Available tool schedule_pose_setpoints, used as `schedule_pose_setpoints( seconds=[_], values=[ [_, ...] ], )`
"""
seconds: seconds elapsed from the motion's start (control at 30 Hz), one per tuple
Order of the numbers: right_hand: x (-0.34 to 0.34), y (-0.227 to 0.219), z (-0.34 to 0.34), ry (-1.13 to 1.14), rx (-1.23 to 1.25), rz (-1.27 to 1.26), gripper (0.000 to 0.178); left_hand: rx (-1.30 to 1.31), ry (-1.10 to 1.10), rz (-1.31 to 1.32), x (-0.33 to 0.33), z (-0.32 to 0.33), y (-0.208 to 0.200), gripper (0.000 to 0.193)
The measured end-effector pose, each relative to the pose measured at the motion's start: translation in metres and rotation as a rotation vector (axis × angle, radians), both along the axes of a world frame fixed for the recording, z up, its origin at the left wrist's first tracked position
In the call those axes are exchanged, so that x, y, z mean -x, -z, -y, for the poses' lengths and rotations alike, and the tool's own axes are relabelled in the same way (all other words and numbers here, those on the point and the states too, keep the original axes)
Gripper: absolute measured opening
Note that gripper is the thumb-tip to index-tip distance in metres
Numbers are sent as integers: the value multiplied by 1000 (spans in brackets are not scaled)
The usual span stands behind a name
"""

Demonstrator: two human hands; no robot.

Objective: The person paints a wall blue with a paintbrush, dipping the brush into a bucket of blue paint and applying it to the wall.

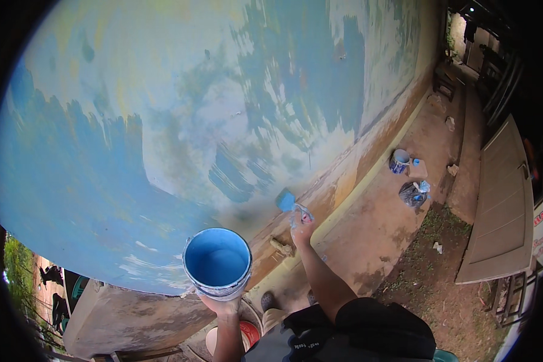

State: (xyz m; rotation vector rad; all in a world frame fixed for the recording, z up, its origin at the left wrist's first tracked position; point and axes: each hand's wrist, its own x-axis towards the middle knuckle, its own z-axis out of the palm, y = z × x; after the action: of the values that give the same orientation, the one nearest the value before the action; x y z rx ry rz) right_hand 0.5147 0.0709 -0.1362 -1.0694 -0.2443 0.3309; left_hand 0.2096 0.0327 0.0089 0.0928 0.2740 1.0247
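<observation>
My left hand [224,306] supports a white paint bucket [222,293] from beneath, its fingers mostly hidden by the bucket. Blue paint [223,268] coats the inside of the bucket and lies within it. My right hand [304,228] is closed around the handle of a paintbrush [285,200], whose head is blue with paint. The brush is at the low part of the wall [193,120], just above its brown base strip; whether the bristles touch is hard to tell. Blue strokes cover parts of the wall, with pale, unevenly coloured patches between them.
Right of the wall's foot, a paint-stained bucket [399,161], a pale jug with a blue cap [417,169] and a black plastic bag [412,195] sit on the ground. A loose door [498,205] leans at the right. Below my left arm is a red-and-white bucket [249,333].
</observation>
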Motion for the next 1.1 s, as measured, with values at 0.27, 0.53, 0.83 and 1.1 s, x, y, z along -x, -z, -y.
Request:
schedule_pose_setpoints(
  seconds=[0.27, 0.53, 0.83, 1.1],
  values=[
    [59, -72, -5, -295, -134, 20, 25, -145, -43, -36, 15, 5, -5, 79],
    [-31, -121, 19, -200, -37, 3, 25, -310, -73, -272, -19, 0, -1, 71],
    [-96, -387, 141, -473, -254, 491, 19, -208, 291, 115, -138, -10, -62, 65],
    [-101, -460, 191, -511, 310, 858, 25, -347, 384, 163, -221, 1, -107, 70]
  ],
)
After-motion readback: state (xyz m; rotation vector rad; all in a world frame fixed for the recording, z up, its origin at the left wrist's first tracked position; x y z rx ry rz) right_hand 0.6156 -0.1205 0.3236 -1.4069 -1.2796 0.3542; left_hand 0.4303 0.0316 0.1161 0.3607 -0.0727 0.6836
